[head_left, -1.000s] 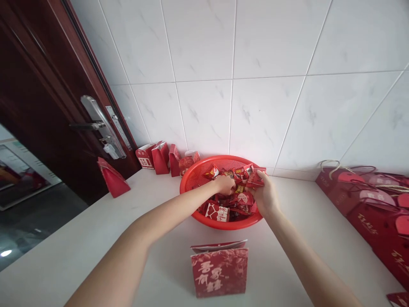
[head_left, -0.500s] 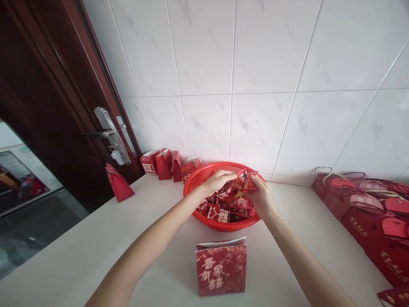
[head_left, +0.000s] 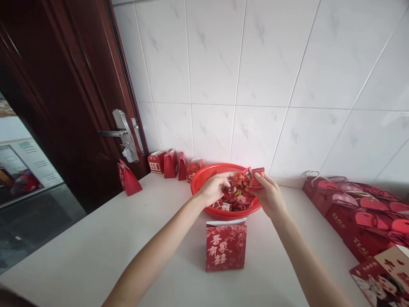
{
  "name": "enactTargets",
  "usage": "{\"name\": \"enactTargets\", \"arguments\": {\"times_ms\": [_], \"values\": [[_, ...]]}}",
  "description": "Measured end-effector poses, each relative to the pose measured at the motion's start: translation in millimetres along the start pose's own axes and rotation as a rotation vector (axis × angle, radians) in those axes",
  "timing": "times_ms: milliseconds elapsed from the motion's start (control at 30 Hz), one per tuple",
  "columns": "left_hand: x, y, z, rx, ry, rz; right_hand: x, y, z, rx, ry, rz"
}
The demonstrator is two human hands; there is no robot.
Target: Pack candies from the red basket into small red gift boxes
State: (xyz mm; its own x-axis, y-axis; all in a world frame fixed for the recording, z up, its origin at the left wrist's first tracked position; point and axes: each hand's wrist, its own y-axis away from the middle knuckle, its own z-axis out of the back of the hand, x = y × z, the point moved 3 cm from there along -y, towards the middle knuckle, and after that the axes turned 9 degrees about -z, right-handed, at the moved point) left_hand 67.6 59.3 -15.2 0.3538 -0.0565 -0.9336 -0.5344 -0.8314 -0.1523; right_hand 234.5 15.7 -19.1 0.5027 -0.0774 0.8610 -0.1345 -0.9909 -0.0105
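A red plastic basket [head_left: 234,214] of wrapped candies [head_left: 243,199] stands against the tiled wall, and both my hands are over it. My left hand [head_left: 211,190] pinches a small dark, shiny wrapped candy [head_left: 229,186] between thumb and fingers. On the right side, my right hand [head_left: 271,197] grips red candy packets [head_left: 256,176] above the rim; their exact number is hard to make out. Just in front of the basket a red paper gift box [head_left: 226,248] with pale lettering stands upright, its top flaps parted. Neither hand touches it.
Several small red gift boxes [head_left: 171,164] line the wall at left, one more [head_left: 129,179] nearer the table edge. Red gift bags [head_left: 338,221] with cord handles lie along the right, beside a printed card box [head_left: 380,273]. A dark wooden door [head_left: 79,106] stands at left.
My left hand has drawn back from the packets and now pinches a dark candy. My right hand still holds the red packets. The view has shifted, showing more at the right.
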Motion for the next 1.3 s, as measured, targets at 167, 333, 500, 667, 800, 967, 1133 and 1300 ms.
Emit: {"name": "enactTargets", "arguments": {"times_ms": [167,333,500,667,800,967,1133,1300], "values": [[-1.4,22.5,-1.8,-0.099,-0.049,-0.19,10.1,19.0,-4.2,0.119,0.012,-0.022],[-0.6,30.9,-1.6,-0.164,-0.064,-0.336,12.2,30.9,-4.5,0.203,0.066,-0.025],[2.3,30.5,-5.6,-0.17,-0.092,-0.371,8.9,35.6,-9.8,0.283,0.141,-0.036],[3.8,32.1,-4.2,-0.17,-0.171,-0.403,4.0,38.4,-14.8,0.295,0.18,-0.023],[5.6,35.5,-0.9,-0.189,-0.174,-0.371,-1.1,39.5,-15.6,0.264,0.222,0.064],[5.2,38.3,-0.8,-0.181,-0.214,-0.366,-4.0,39.4,-13.7,0.221,0.293,0.126],[-19.8,53.6,2.0,-0.122,-0.482,-0.352,7.1,42.4,-9.1,0.179,0.366,0.184],[-54.3,85.9,1.7,0.412,-0.963,-0.261,23.7,46.3,-4.2,0.239,0.38,0.216]]}}
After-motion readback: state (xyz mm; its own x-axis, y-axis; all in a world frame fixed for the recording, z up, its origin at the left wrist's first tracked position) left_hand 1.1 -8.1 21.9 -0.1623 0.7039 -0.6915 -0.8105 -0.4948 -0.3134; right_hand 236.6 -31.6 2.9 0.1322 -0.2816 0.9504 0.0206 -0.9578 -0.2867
